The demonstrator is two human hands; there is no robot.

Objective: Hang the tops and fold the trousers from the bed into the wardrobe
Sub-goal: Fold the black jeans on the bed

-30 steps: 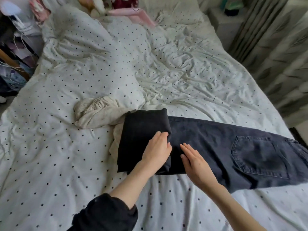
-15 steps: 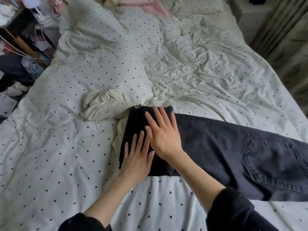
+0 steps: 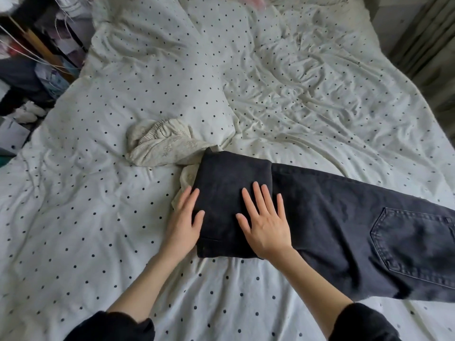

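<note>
Both hands, left (image 3: 183, 223) & right (image 3: 267, 225), flat on black jeans (image 3: 332, 217) (cream garment (image 3: 162, 148) just beside, partly underneath).

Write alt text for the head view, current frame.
Two open hands, left hand and right hand, press flat on the folded end of dark grey denim jeans on a white polka-dot duvet. A crumpled cream floral garment lies just beyond.

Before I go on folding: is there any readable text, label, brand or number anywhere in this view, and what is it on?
None can be read.
Dark grey denim jeans: back pocket shows stitching only, no label in view.
Cream floral trousers with elastic waistband: no tag visible.
White card or box at the left edge beside the bed: any marks are too small and blurred to read.
</note>
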